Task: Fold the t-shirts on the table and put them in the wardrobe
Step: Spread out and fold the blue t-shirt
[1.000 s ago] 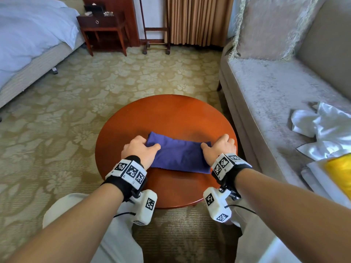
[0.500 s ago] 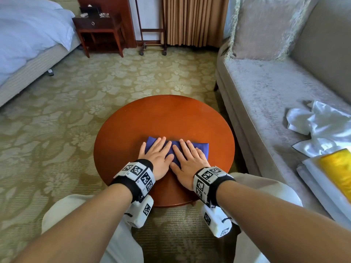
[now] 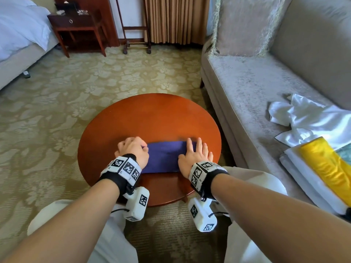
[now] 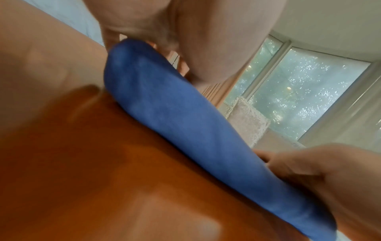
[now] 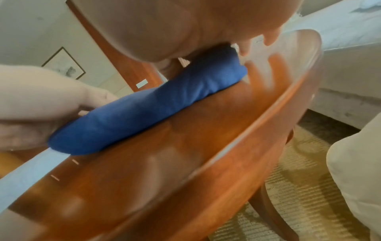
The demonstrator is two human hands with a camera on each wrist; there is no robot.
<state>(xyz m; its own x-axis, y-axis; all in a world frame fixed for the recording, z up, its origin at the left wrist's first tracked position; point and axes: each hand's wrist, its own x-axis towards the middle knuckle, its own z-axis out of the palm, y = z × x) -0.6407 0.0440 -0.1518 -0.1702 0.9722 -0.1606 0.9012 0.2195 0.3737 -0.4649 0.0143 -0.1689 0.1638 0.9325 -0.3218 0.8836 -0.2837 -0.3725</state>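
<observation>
Two hands work a blue t-shirt (image 3: 165, 157), folded to a narrow band on the round surface (image 3: 152, 114): the left hand (image 3: 133, 150) grips its left end, the right hand (image 3: 195, 155) presses flat on the right end. Folding looks nearly done; next likely comes a last fold or a lift toward the wardrobe.

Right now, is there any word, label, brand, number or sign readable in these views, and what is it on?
No readable words, brands or numbers in any view.
Wrist bands and wrist cameras: black-and-white square marker patterns only; the tiny marks beside them are too small to read.
Blue folded t-shirt: no print or label visible.
Framed picture on the wall: too blurred to read.
</observation>
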